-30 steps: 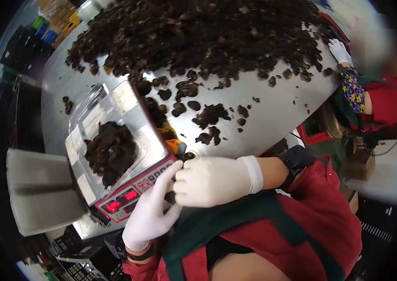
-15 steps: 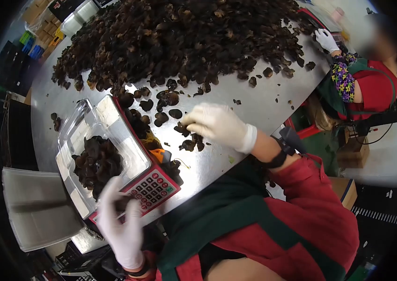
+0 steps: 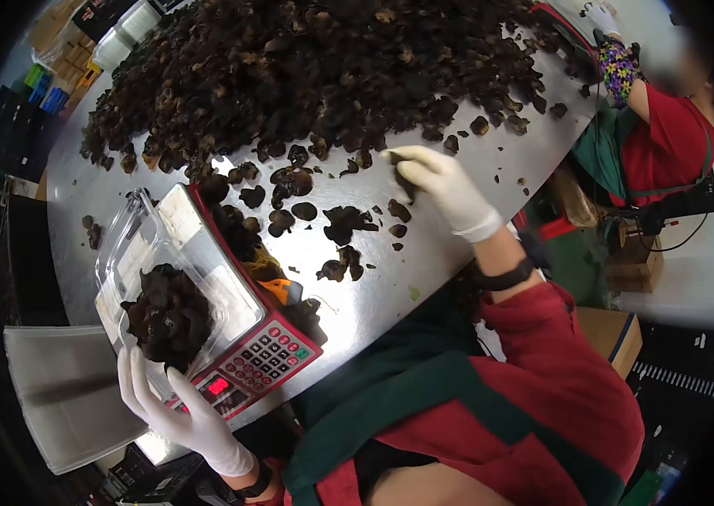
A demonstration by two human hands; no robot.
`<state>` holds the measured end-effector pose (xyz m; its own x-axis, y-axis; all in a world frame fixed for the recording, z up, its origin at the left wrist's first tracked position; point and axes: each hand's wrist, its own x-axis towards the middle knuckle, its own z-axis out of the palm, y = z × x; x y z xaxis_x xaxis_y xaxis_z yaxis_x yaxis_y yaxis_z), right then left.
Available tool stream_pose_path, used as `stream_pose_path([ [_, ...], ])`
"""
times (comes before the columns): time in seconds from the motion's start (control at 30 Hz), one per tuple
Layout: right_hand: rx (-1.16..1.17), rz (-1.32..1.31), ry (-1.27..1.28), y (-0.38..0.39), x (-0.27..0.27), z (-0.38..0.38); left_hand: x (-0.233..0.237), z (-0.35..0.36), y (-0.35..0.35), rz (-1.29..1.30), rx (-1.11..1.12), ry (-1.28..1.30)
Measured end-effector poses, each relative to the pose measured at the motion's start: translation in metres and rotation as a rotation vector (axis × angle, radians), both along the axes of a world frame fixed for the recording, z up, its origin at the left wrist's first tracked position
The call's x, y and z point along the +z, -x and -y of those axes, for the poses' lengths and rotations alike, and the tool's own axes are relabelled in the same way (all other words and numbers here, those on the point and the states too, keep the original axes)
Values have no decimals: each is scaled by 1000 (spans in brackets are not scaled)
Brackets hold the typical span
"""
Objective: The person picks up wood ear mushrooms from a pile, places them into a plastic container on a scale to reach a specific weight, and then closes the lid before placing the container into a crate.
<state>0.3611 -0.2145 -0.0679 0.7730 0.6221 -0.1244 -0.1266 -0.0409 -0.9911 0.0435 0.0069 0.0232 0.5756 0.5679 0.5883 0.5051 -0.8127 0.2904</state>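
A: With the hands, both in white gloves, doing what?

B: With the left hand [image 3: 173, 411], spreading the fingers wide, gripping nothing, and touching the near corner of the clear tray [image 3: 121, 244] with the fingertips. With the right hand [image 3: 440, 187], reaching across the table [image 3: 399, 282] and pinching a dark mushroom piece [image 3: 403, 181] at the near edge of the big pile [image 3: 323, 67].

A: And keeping the tray where?

B: Resting it on the red scale [image 3: 308, 344], close to the table's near edge, with a dark clump of mushrooms [image 3: 167, 312] filling its middle. Showing a glowing red display [image 3: 218, 386] beside the keypad [image 3: 268, 358], just by the left hand's thumb.

A: Leaving anything loose on the steel?

B: Leaving scattered pieces [image 3: 344, 221] between the scale and the pile, well clear of the tray, and an orange object [image 3: 287, 291] just beside the scale, too small to identify.

A: Working alone?

B: Sharing the table with a co-worker [image 3: 669, 139] at the far right corner, dressed in red with a floral sleeve [image 3: 617, 66], stretching an arm toward the pile.
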Motion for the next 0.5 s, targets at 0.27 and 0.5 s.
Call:
stream_pose_path([
  [0.27, -50, -16, 309, 14, 14, 116, -23, 69, -91, -374, -621, 298],
  [0.5, 66, -465, -83, 39, 2, 105, -94, 80, -173, -539, -479, 144],
])
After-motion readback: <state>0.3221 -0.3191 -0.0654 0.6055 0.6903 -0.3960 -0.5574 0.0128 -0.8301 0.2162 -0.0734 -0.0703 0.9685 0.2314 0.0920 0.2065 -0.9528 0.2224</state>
